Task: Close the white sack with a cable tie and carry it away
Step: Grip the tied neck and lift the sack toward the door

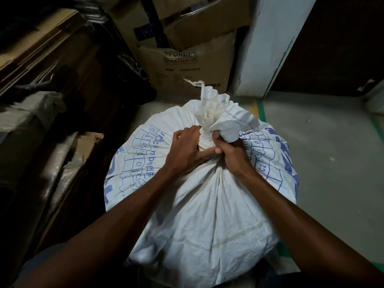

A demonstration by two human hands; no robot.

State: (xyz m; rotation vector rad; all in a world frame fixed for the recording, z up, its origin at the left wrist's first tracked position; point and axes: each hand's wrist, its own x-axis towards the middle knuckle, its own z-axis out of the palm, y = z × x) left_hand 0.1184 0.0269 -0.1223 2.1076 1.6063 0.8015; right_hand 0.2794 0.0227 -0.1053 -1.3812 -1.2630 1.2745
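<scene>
The big white woven plastic sack (pixel 207 204) with blue printed lettering and grid marks stands full and bulging on the grey concrete floor (pixel 322 152) right in front of me, its mouth gathered into a twisted neck at the top. I have both hands at that neck: my left hand (pixel 187 148) curls round it from the left, thumb stretched across the near side of the bunched fabric, and my right hand (pixel 230 151) grips it from the right, fingers wrapped tight round the gather, thumb pointing up against it. Above my fingers the loose sack mouth flares out in crumpled white folds, and a frayed white string end (pixel 192 82) sticks up from the top. I cannot make out a cable tie at the neck — my fingers cover that spot. Behind the sack stands a brown cardboard box (pixel 187 67) printed "FORBES QUICK CLEAN DX", with more boxes stacked on top of it, beside a pale blue-white wall corner (pixel 264 44). To my left, dim shelves hold flattened cardboard and plastic-wrapped bundles (pixel 27 121).
</scene>
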